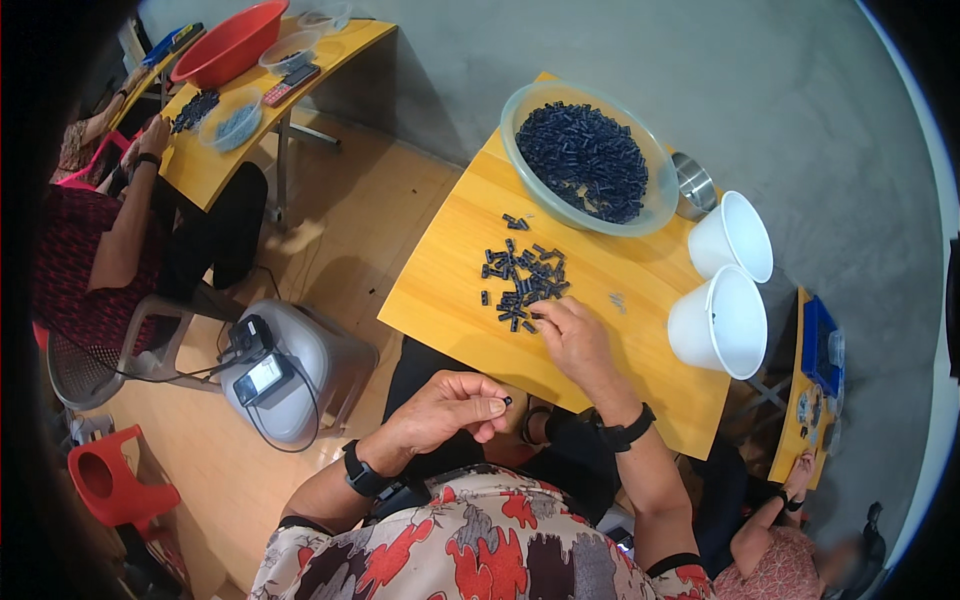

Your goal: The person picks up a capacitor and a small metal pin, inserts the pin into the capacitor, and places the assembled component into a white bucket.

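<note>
Just off the table's near edge, my left hand (455,412) pinches a small black piece (508,400) between thumb and forefinger. My right hand (580,345) reaches over the table, its thumb and fingertips closed at the near edge of a loose pile of short black plastic pieces (522,270). A small black piece shows at those fingertips, partly hidden by them. To the right of the pile lie several thin, pale metal bits (618,301), too small to name. Farther back, a wide translucent basin (655,205) holds a large heap of similar black pieces (580,150).
Two white buckets (712,325) and a steel bowl (693,185) stand along the right of the yellow table (440,290). Left, a grey stool (310,385) carries devices with cables. Other people sit at a left table (215,175) and a right table (785,455).
</note>
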A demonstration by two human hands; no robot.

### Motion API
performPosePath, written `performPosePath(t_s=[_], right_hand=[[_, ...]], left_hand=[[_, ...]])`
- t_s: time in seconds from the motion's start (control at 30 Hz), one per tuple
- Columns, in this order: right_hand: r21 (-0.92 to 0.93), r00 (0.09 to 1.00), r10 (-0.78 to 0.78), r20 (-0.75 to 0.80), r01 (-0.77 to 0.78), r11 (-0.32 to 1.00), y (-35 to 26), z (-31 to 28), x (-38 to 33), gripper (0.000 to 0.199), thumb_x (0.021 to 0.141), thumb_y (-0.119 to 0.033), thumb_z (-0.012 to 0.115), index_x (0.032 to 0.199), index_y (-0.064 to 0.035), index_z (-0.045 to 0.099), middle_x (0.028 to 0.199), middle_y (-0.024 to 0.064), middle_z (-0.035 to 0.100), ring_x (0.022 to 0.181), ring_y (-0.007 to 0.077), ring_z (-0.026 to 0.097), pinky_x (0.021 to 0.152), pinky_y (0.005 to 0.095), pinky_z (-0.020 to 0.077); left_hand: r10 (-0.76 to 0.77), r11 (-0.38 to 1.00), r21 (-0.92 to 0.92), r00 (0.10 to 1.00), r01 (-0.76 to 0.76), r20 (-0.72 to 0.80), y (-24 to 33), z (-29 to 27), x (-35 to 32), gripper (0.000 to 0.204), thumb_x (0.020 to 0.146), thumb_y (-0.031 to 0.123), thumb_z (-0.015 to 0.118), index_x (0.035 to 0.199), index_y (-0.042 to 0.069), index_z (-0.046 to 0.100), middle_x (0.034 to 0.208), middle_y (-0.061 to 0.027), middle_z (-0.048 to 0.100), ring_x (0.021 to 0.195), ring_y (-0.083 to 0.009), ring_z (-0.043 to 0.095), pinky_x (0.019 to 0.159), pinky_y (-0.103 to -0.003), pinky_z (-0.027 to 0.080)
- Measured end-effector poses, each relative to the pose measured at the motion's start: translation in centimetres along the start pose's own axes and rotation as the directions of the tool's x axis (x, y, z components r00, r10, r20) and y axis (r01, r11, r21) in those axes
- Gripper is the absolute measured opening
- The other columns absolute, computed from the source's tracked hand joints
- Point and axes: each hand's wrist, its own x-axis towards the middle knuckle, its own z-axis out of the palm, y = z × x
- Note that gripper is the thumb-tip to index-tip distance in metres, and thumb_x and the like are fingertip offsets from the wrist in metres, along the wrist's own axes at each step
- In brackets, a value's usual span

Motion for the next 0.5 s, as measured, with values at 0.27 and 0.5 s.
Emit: performPosePath(t_s=[0.27, 0.5], right_hand=[[-0.022, 0.999, 0.050, -0.014, -0.050, 0.998, 1.0, -0.3, -0.2, 0.012, 0.081, -0.013, 0.060, 0.092, -0.0110, 0.064, 0.083, 0.0089, 0.059, 0.075, 0.0295, 0.060, 0.063, 0.0373, 0.0482], [0.036, 0.998, 0.013, -0.054, -0.011, 0.999, -0.2, -0.8, -0.2, 0.012, 0.077, -0.011, 0.065, 0.089, -0.0082, 0.064, 0.082, 0.0081, 0.059, 0.073, 0.0269, 0.060, 0.063, 0.0345, 0.0484]], left_hand=[[0.053, 0.997, -0.055, 0.999, -0.053, 0.008, -0.2, -0.7, 0.2, 0.013, 0.088, 0.011, 0.060, 0.096, 0.001, 0.063, 0.078, -0.0073, 0.065, 0.062, -0.0107, 0.060, 0.058, -0.023, 0.050], [0.051, 0.997, -0.063, 0.999, -0.051, -0.011, -0.1, -0.6, 0.5, 0.014, 0.088, 0.011, 0.060, 0.095, 0.000, 0.063, 0.078, -0.0079, 0.064, 0.063, -0.0120, 0.060, 0.059, -0.023, 0.051]])
